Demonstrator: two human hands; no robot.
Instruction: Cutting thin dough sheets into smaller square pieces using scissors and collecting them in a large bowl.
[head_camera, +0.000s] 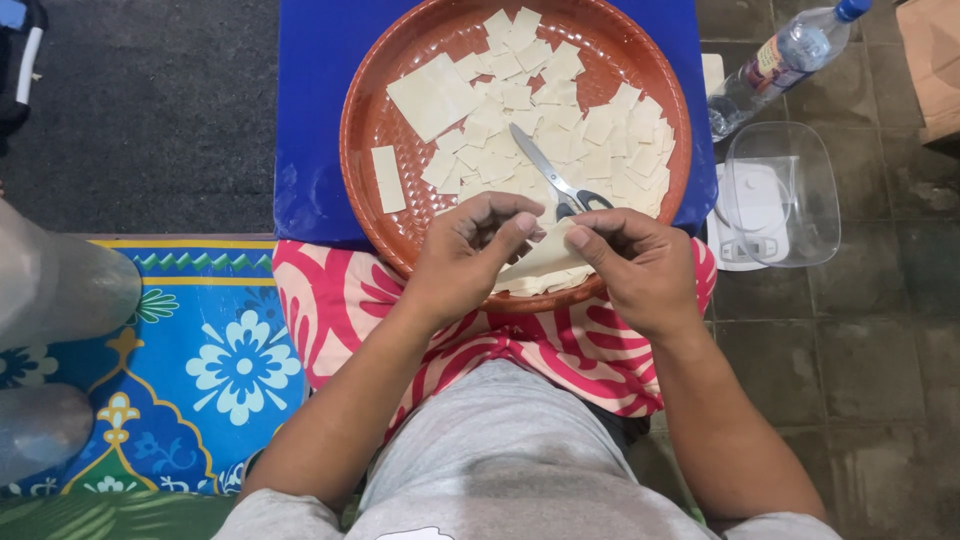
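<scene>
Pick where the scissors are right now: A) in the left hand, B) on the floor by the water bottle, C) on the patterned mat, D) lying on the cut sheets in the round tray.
D: the scissors lie on the pale cut sheets inside the brown tray, just beyond the left hand and right hand, which both pinch a sheet instead.

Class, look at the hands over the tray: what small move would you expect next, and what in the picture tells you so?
Probably folding the wrapper over. Both hands pinch it by its edges: the left hand at one side, the right hand at the other. The scissors lie untouched on the cut squares in the tray, so cutting seems less likely.
</scene>
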